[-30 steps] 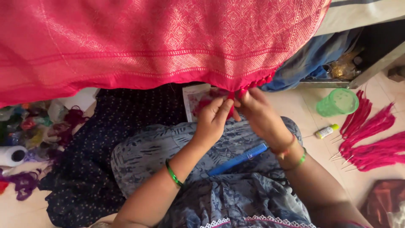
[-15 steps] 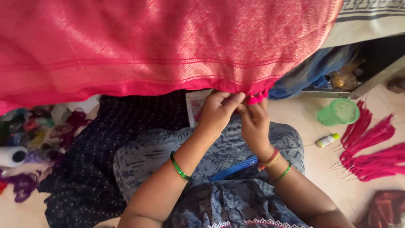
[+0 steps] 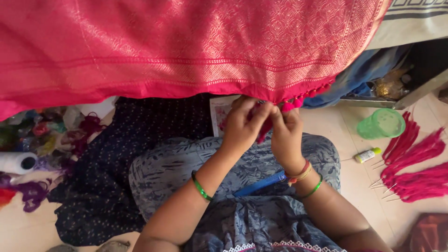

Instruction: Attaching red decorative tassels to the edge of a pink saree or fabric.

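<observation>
A: Single view, head-worn. Looks steeply down from above the person's own lap, facing forward, toward the pink cloth (image 3: 196, 46) hanging across the whole top of frame.

B: How close?

A: Close. Both forearms enter from the bottom edge; left hand (image 3: 243, 125) and right hand (image 3: 285, 133) sit just right of centre, at the cloth's lower hem.

B: Surroundings caught?

A: Floor (image 3: 347, 135) on both sides. Right side reaches a green cup (image 3: 380, 123) and red tassel bundles (image 3: 415, 163); left side reaches a white spool (image 3: 17, 162). Blue comb (image 3: 259, 183) on the lap, low centre.

B: Overlap with another view?

A: None; only one camera.
</observation>
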